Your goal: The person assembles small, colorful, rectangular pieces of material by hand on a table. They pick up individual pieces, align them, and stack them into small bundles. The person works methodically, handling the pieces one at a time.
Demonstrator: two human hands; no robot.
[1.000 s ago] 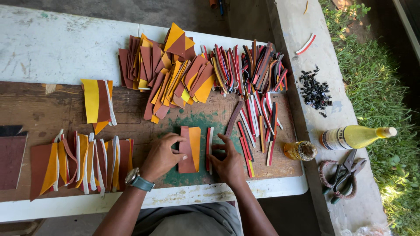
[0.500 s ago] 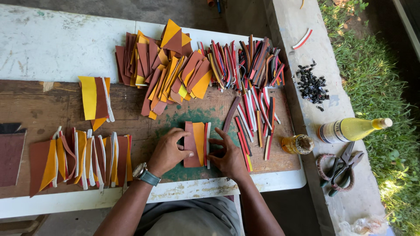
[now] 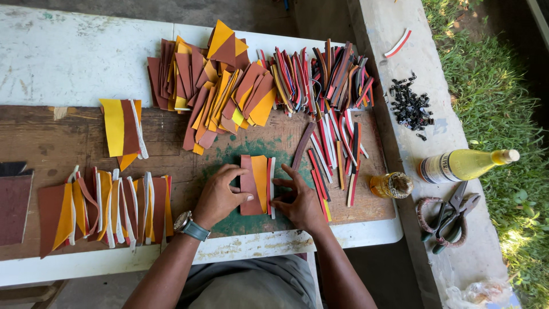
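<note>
Currently we note, on the concrete ledge (image 3: 400, 23) at right, a bottle of yellow liquid (image 3: 466, 164) lying on its side, its pale label band wrapped near the base end and its cap pointing toward the grass. Just beside it, at the bench edge, stands a small amber jar (image 3: 391, 185). A scatter of small black bits (image 3: 410, 106) lies further up the ledge; a pair of shears (image 3: 449, 216) lies nearer us.

We record the left hand (image 3: 219, 197) and right hand (image 3: 297, 198) apart, one on each side of a small stacked piece (image 3: 257, 184) on the green-stained patch of the wooden bench (image 3: 34, 137). Both hands press flat fingertips against its edges; neither is clamped around it. The piece shows a brown panel at left, an orange strip in the middle, then thin red and white strips at right, standing upright in the view.

Heaps of brown and orange cut panels (image 3: 217, 80) and narrow red, brown and white strips (image 3: 326, 80) lie further up the bench. A fanned row of assembled pieces (image 3: 103, 209) lies to our left.
</note>
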